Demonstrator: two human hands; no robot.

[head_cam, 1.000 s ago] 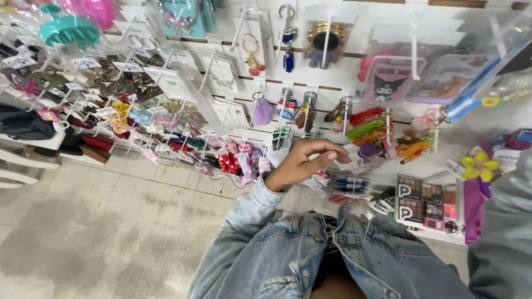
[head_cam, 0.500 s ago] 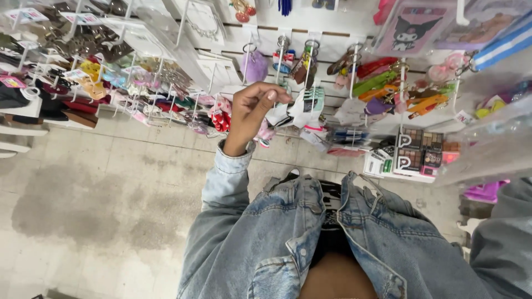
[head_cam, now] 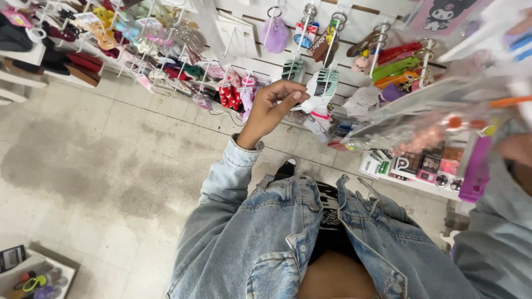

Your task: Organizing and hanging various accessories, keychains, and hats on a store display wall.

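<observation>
My left hand [head_cam: 274, 105] reaches out in a denim sleeve to the slatted display wall, fingers curled in. Its fingertips are at a white hanging packet [head_cam: 320, 88], just below a small green-striped card [head_cam: 293, 69]. I cannot tell whether the fingers pinch the packet. At the right edge, my right hand [head_cam: 518, 148] is partly in view and blurred. It holds up a bunch of clear plastic packets [head_cam: 421, 119] with orange and pink bits inside, close to the camera.
Hooks on the white slat wall [head_cam: 354, 22] carry key rings, a purple pom-pom [head_cam: 275, 34] and coloured straps [head_cam: 396, 66]. A low white shelf [head_cam: 426, 185] holds small boxed items. Racks of hair accessories [head_cam: 138, 39] stand at the left. A stained tile floor [head_cam: 100, 166] lies below.
The view has swung down and left. My left hand has stayed at the hanging packets, and the clear packets in my right hand have come into view at the right.
</observation>
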